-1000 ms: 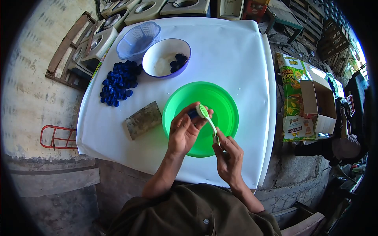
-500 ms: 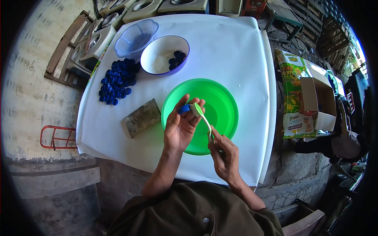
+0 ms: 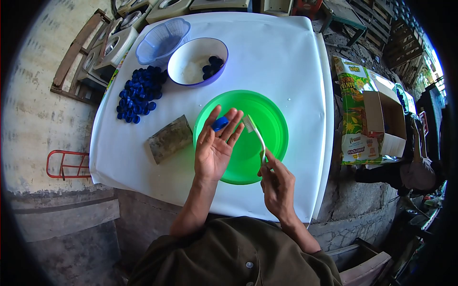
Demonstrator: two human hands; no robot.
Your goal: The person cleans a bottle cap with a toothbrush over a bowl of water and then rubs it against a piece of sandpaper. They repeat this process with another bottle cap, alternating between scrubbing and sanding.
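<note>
Over the green basin [image 3: 279,138], my left hand [image 3: 213,150] is turned palm up and holds a blue bottle cap [image 3: 220,124] at its fingers. My right hand [image 3: 277,183] grips a white toothbrush [image 3: 260,137] by its handle. The bristles are just right of my left fingertips, apart from the cap. Further left lies a pile of blue caps [image 3: 139,93]. Behind the basin stands a white bowl with a purple outside [image 3: 191,78], with several dark blue caps [image 3: 212,67] inside.
A translucent bluish plastic basket [image 3: 162,43] is at the table's back left. A rough grey block [image 3: 170,138] lies left of the basin on the white-covered table [image 3: 267,52]. An open cardboard box [image 3: 385,119] stands off to the right, near another person [image 3: 417,174].
The toothbrush has moved off the cap to the right, and its bristles have turned. My left fingers have spread further, with the cap still held. The view has shifted slightly.
</note>
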